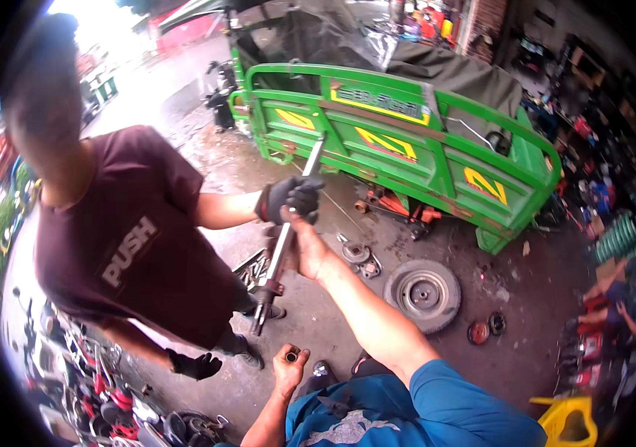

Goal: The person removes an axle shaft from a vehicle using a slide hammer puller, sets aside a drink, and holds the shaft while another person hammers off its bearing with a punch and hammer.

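A long silver metal shaft [280,252] with a dark collar and thicker dark lower end hangs at a slant in front of me. My right hand [309,249] is closed around its middle. Just above, a co-worker's black-gloved hand [293,198] grips the same shaft. Low in the view, near my body, my left hand [289,366] is curled around a short metal tube [292,357], its round open end facing up. The co-worker's other gloved hand [197,366] hangs low at the left.
A green cargo tricycle bed [400,145] stands ahead. On the floor lie a wheel [422,296], round metal parts [359,255], red and black rings [479,332] and a tool tray [255,270]. A yellow stool [569,417] is at lower right; cluttered parts line both sides.
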`<state>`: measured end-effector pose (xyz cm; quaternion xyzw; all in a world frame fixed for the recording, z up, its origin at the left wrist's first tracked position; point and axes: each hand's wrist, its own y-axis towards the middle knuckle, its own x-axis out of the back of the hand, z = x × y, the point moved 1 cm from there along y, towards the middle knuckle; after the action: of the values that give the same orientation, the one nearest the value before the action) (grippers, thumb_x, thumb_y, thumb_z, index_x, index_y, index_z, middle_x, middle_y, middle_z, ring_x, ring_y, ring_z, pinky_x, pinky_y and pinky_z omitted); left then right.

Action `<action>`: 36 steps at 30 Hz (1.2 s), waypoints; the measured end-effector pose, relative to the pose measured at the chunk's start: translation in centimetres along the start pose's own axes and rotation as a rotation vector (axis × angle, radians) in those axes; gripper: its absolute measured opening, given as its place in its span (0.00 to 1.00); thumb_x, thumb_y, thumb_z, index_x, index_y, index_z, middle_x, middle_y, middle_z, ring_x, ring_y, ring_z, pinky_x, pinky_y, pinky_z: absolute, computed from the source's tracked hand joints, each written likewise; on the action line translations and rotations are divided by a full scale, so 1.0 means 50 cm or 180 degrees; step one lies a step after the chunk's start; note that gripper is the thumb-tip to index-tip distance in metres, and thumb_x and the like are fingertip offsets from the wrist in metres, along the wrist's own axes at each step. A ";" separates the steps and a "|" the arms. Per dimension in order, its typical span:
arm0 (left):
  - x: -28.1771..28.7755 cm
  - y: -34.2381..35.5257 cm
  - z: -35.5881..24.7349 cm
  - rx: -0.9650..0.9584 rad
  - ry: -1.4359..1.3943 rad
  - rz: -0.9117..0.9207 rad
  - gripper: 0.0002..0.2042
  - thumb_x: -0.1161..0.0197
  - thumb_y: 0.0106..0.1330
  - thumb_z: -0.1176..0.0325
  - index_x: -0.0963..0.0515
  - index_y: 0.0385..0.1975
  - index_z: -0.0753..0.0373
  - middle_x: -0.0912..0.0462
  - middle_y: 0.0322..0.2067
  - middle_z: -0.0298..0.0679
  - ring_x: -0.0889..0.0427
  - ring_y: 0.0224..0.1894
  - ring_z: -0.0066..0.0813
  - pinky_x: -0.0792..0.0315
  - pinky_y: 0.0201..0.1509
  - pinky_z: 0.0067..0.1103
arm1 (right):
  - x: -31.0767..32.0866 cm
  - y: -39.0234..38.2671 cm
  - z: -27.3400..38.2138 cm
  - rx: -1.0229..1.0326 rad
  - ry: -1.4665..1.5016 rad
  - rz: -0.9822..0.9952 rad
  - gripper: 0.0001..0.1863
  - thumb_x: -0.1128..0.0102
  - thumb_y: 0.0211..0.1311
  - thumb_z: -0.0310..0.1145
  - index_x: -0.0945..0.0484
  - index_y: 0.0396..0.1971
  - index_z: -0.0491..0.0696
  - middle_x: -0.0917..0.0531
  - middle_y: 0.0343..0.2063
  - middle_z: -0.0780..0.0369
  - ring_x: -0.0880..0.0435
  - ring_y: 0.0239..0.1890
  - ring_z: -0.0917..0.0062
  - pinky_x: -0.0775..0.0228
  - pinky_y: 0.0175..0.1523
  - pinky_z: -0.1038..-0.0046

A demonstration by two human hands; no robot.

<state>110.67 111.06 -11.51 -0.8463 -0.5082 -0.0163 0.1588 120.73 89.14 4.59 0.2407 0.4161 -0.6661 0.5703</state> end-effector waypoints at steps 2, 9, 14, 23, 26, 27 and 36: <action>-0.012 -0.025 -0.058 0.0036 -0.0074 0.0180 0.09 0.36 0.54 0.73 0.30 0.17 0.65 0.28 0.14 0.31 0.30 0.18 0.15 0.36 0.24 0.15 | 0.059 0.000 -0.040 -0.0229 -0.0691 0.0010 0.32 0.46 0.52 0.66 0.25 0.37 0.49 0.19 0.27 0.64 0.22 0.25 0.78 0.31 0.33 0.73; -0.112 -0.016 -0.034 -0.0385 0.0466 0.1076 0.09 0.37 0.54 0.74 0.31 0.18 0.64 0.31 0.15 0.28 0.35 0.20 0.14 0.40 0.24 0.15 | 0.461 -0.336 -0.115 0.0940 -0.0599 -0.2648 0.21 0.42 0.57 0.52 0.25 0.42 0.51 0.21 0.26 0.69 0.25 0.25 0.86 0.35 0.27 0.82; -0.264 -0.054 -0.062 -0.0568 0.0666 0.1990 0.10 0.35 0.54 0.73 0.31 0.17 0.63 0.32 0.15 0.26 0.38 0.20 0.14 0.41 0.24 0.15 | 0.675 -0.822 -0.308 0.1333 0.0809 -0.4992 0.15 0.41 0.58 0.45 0.24 0.38 0.51 0.20 0.24 0.65 0.23 0.21 0.82 0.34 0.23 0.79; -0.517 -0.090 -0.064 -0.0711 0.1205 0.3176 0.12 0.30 0.47 0.77 0.30 0.16 0.62 0.29 0.16 0.28 0.33 0.21 0.14 0.36 0.25 0.17 | 0.789 -1.314 -0.631 0.1661 0.2308 -0.5874 0.11 0.47 0.59 0.41 0.26 0.38 0.52 0.19 0.27 0.61 0.24 0.20 0.76 0.37 0.21 0.74; -0.614 -0.088 -0.077 -0.0201 0.1160 0.3048 0.11 0.30 0.46 0.77 0.29 0.16 0.62 0.27 0.16 0.30 0.30 0.21 0.15 0.33 0.25 0.18 | 0.796 -1.382 -0.573 0.1576 0.2068 -0.5955 0.11 0.47 0.60 0.40 0.24 0.36 0.49 0.21 0.22 0.62 0.26 0.17 0.77 0.37 0.19 0.76; -0.650 -0.115 -0.134 0.0152 0.1155 0.2928 0.10 0.31 0.46 0.76 0.29 0.17 0.62 0.26 0.16 0.31 0.29 0.22 0.16 0.33 0.26 0.19 | 0.791 -1.391 -0.542 0.1585 0.1934 -0.6024 0.12 0.46 0.60 0.41 0.24 0.36 0.49 0.20 0.20 0.63 0.27 0.14 0.78 0.38 0.18 0.76; -1.028 -0.147 -0.192 -0.0841 0.1228 0.3525 0.11 0.32 0.52 0.75 0.31 0.20 0.62 0.33 0.17 0.27 0.37 0.22 0.15 0.39 0.27 0.17 | 0.858 -1.342 -0.209 0.1681 0.1672 -0.4626 0.17 0.44 0.60 0.43 0.28 0.46 0.50 0.19 0.30 0.63 0.20 0.29 0.76 0.28 0.32 0.73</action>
<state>80.74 67.56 -10.26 -0.9795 0.0526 -0.1474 0.1265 44.68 74.01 -16.35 0.1855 0.4178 -0.8676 -0.1957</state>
